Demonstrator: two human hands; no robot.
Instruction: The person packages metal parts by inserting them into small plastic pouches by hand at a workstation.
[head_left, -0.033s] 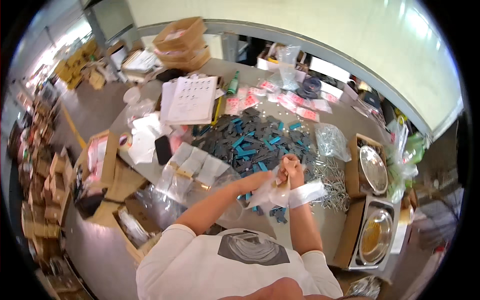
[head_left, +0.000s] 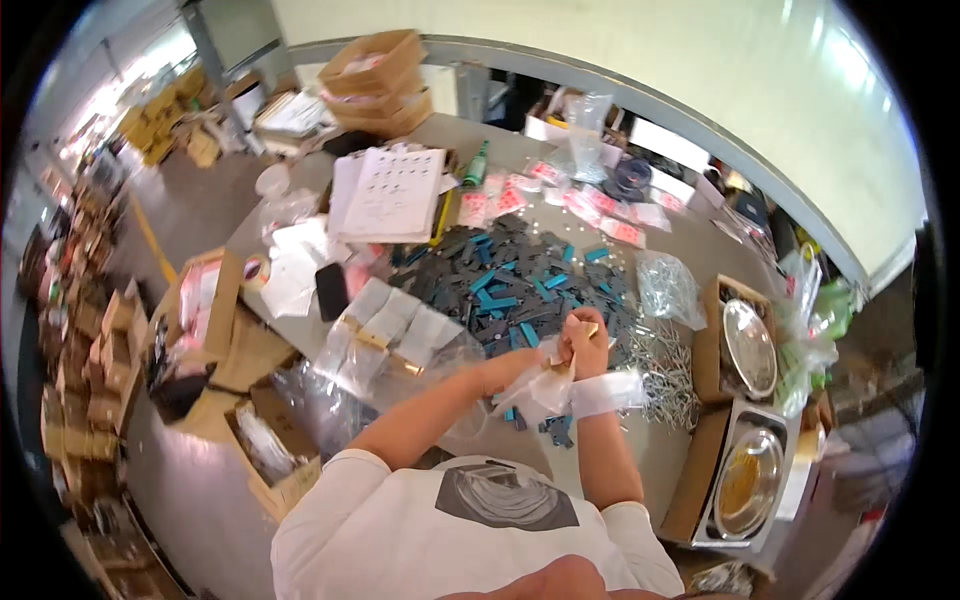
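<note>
Above the near edge of the pile, my left hand (head_left: pixel 515 370) is closed on a small clear plastic bag (head_left: pixel 548 392). Close against it, my right hand (head_left: pixel 586 345) pinches a small gold-coloured metal piece (head_left: pixel 592 334) at the bag's mouth. Some fingers are hidden behind the bag and each other. A whitish translucent plastic strip (head_left: pixel 610 393) lies across my right wrist. Beyond both hands spreads a heap of dark grey and blue flat parts (head_left: pixel 500 285). Left of my left forearm, several clear bags (head_left: pixel 385 325) lie on the table, with gold-coloured pieces (head_left: pixel 405 365) among them.
Long metal screws or pins (head_left: pixel 665 375) lie right of my hands, beside a bag of hardware (head_left: pixel 668 288). Two boxes with steel bowls (head_left: pixel 748 480) stand at the right edge. Farther back are red-and-white packets (head_left: pixel 590 207), a green bottle (head_left: pixel 477 163), papers (head_left: pixel 392 195) and a phone (head_left: pixel 331 292).
The gold-coloured piece shows more clearly in my right fingers, and my left hand with the bag has shifted slightly. The whole view has moved a little to the right.
</note>
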